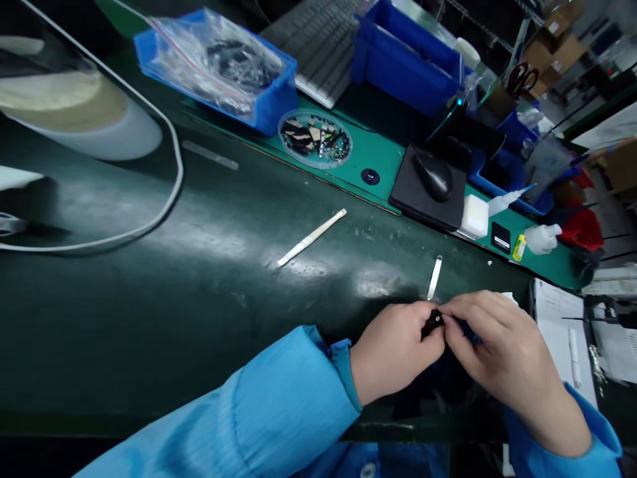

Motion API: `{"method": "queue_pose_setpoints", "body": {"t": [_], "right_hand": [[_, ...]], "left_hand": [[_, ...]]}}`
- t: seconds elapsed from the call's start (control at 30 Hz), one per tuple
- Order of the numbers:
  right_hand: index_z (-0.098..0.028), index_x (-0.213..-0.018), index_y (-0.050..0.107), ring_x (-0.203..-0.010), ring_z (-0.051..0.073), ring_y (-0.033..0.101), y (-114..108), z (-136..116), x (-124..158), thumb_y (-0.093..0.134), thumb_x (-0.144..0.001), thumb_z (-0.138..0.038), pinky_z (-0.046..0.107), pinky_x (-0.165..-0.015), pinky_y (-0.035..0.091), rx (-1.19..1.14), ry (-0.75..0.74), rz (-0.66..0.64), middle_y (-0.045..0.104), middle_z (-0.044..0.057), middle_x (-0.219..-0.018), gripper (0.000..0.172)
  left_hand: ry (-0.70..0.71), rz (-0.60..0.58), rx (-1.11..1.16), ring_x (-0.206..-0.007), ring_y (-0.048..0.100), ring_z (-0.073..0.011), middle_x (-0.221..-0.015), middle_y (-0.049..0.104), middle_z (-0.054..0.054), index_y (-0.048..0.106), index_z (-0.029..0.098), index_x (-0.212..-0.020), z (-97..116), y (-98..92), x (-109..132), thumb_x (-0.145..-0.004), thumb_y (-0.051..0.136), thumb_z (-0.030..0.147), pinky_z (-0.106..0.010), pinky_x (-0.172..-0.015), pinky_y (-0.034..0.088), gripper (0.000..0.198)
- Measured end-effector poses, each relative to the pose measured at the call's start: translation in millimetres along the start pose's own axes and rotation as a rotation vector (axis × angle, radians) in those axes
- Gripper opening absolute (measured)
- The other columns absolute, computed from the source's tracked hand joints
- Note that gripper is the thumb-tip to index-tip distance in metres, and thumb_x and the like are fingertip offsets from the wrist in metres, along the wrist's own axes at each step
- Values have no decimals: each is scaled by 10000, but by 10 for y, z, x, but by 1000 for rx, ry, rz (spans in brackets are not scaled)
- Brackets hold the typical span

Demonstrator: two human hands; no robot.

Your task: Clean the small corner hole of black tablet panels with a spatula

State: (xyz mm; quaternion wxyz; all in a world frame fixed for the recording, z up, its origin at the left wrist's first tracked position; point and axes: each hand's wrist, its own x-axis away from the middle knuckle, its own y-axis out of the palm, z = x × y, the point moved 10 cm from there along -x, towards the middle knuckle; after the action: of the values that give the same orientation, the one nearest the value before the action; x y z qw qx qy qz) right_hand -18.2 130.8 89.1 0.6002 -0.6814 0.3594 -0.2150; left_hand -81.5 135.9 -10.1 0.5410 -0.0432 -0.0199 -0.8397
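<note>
Tho sm., blk pc [434,321] btwn hands [395,348].

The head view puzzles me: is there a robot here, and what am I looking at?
No robot, just a person's two bare hands, seen by a camera worn on the head, looking forward and down. The left hand holds a small dark piece; the right hand has its fingertips at the piece's edge, though whether they grip it is hard to tell. On the dark green bench lie a pale stick and a short silvery strip. Beyond sits a round dish of small parts.
</note>
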Motion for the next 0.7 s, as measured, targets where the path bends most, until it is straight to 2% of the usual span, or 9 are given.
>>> {"method": "queue_pose_setpoints", "body": {"t": [0.2, 0.33, 0.53, 0.7], "right_hand": [[-140, -1065, 661, -871, 227, 670, -38, -109, -32, 656, -968, -134, 385, -767, 488, 133, -81, -51, 742, 67, -993, 97], [-142, -1007, 678, -829, 236, 661, -41, -167, -66, 636, -984, -157, 388, -751, 466, 232, -120, -83, 736, 68, -937, 50], [-163, -852, 673, -722, 229, 594, -45, -280, -150, 589, -1007, -174, 392, -674, 382, 344, -171, -114, 698, 71, -838, 176], [-197, -759, 626, -625, 217, 469, -8, -341, -231, 562, -1007, -187, 392, -638, 321, 392, -213, -169, 555, 22, -685, 256]], "left_hand": [[53, 2, 0, -792, 741, -208, -872, 800, -45, 724, 196, -903, 52, 4, 4, -919, 565, 199, -295, -725, 544, 160], [54, 8, -10, -741, 728, -204, -821, 786, -38, 706, 189, -882, 51, -5, 7, -921, 573, 201, -291, -658, 512, 139], [60, -4, -16, -761, 728, -212, -838, 784, -52, 685, 178, -865, 58, 7, 12, -916, 589, 199, -296, -652, 482, 110], [40, -13, -54, -725, 718, -212, -789, 763, -49, 645, 180, -802, 34, 17, 11, -907, 597, 207, -294, -604, 433, 119]]}}
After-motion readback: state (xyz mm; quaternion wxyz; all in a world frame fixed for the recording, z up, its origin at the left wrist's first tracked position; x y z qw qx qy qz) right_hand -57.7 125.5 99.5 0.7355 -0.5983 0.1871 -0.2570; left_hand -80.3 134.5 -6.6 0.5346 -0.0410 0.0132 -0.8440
